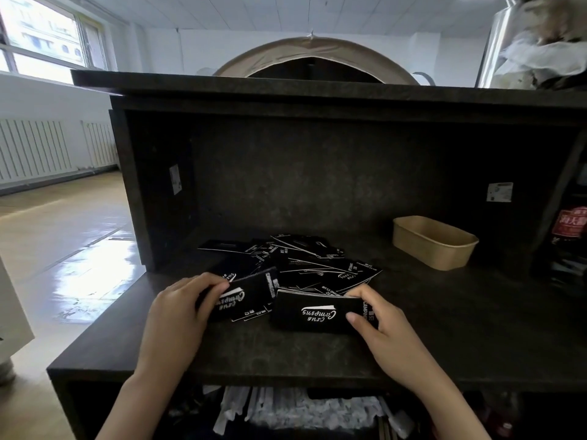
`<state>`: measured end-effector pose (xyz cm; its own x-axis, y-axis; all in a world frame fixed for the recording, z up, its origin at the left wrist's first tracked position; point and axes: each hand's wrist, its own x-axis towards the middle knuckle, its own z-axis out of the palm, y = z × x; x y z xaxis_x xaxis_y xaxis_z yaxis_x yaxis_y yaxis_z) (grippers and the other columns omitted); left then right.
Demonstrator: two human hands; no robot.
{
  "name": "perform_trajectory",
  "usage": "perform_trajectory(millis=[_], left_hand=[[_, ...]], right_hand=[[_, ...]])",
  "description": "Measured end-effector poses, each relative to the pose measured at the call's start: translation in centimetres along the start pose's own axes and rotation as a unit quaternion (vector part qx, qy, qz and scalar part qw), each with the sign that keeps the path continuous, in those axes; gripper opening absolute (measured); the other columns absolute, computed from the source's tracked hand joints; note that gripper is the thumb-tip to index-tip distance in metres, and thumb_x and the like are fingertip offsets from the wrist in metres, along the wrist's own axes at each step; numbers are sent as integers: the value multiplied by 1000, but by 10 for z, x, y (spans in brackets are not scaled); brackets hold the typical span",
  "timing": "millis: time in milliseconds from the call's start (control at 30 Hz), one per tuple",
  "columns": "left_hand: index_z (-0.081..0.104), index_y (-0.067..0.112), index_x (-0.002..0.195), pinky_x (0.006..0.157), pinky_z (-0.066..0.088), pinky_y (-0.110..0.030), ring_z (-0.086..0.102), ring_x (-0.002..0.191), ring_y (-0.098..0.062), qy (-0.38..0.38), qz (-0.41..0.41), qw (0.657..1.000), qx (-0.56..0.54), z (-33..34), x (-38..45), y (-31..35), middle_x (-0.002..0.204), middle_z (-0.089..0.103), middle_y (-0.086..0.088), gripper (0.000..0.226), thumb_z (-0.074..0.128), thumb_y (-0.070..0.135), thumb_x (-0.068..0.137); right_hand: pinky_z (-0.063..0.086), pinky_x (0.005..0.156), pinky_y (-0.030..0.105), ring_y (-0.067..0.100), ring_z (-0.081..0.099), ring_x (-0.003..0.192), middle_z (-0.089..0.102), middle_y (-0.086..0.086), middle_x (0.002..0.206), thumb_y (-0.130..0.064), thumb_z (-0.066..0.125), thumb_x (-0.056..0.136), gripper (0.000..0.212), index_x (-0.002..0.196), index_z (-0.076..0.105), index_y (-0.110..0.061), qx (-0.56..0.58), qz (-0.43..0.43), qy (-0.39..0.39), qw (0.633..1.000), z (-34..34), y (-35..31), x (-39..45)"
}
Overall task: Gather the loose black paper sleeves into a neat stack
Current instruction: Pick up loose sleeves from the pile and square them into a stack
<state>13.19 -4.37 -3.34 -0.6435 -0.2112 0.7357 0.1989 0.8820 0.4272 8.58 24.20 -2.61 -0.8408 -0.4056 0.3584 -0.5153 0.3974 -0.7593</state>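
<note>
A dark, speckled counter [317,354] fills the lower half of the frame, set inside a dark cabinet recess. At the centre lies a loose heap of black paper sleeves [295,262] with white lettering, overlapping at many angles. In front of the heap, a squared stack of sleeves [313,312] rests on the counter. At right of centre stands a tan paper tub [433,241], apart from the sleeves.
</note>
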Motion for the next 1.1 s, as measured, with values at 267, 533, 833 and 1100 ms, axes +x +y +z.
perform_trajectory(millis=[267,533,833,1100], left_hand=[[72,34,92,80,41,-1,64,92,11,-88,27,987,-135,9,3,16,97,68,31,18,62,20,92],[66,29,113,93,39,-8,58,111,1,-179,73,957,-215,40,-1,61,109,62,20,33,45,47,93],[57,33,119,94,42,-13,52,110,0,-207,114,960,-147,57,-4,65,115,43,22,26,58,27,94],[57,33,119,92,40,-7,47,114,4,-179,113,972,-104,51,-7,70,120,38,23,34,41,50,95]], right_hand=[[47,93,20,-4,55,112,62,-19,116,-23,50,98,34,120,46,-49,-19,14,-4,1000,3,6,2],[44,101,25,-6,50,117,55,-22,125,-27,51,98,45,133,34,-49,-27,7,-6,1000,3,7,3],[45,85,16,-4,58,104,64,-17,106,-15,55,95,25,109,56,-36,-29,-20,11,999,2,6,4],[50,80,27,4,62,93,65,-8,96,-18,54,96,11,96,57,-28,-12,-14,5,1000,1,7,3]])
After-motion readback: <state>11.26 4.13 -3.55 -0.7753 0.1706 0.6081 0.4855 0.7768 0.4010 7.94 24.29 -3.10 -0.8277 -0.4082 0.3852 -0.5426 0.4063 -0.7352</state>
